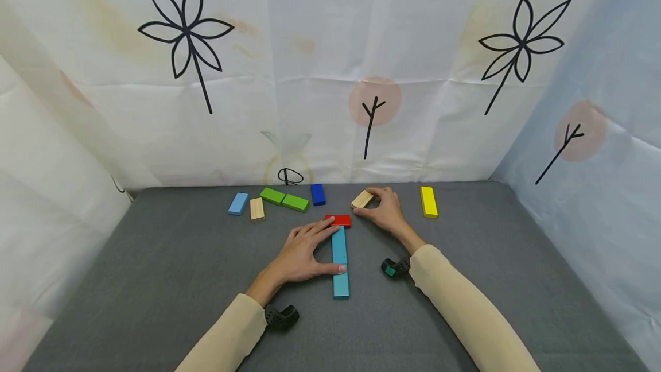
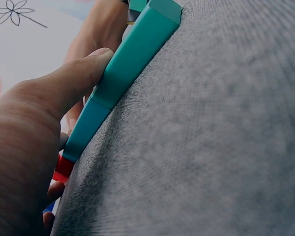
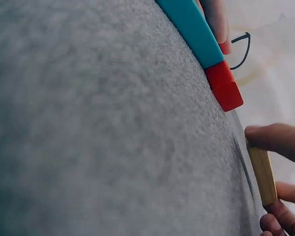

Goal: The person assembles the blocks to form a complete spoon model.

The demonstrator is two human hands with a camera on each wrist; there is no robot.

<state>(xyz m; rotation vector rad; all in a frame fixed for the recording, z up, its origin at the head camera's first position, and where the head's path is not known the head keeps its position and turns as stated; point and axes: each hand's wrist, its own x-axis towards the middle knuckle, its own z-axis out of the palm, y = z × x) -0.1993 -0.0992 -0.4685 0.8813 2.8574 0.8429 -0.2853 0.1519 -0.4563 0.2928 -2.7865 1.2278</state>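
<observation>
Two light-blue blocks (image 1: 339,244) (image 2: 87,129) lie end to end in a column, and a red block (image 1: 342,221) (image 3: 225,87) lies crosswise against their far end. My left hand (image 1: 302,251) (image 2: 24,123) rests over them, its thumb on the nearer blue block (image 1: 341,287) (image 2: 137,54) and its fingertips at the red one. To the right of the red block, my right hand (image 1: 384,211) (image 3: 285,167) pinches a natural wood block (image 1: 362,199) (image 3: 262,174) between thumb and fingers, at or just above the cloth.
Along the back lie a light-blue block (image 1: 238,204), a wood block (image 1: 257,209), two green blocks (image 1: 272,196) (image 1: 295,202) and a dark-blue block (image 1: 318,194). A yellow block (image 1: 428,202) lies right of my right hand. Patterned fabric (image 1: 320,62) hangs behind the grey surface (image 1: 181,280).
</observation>
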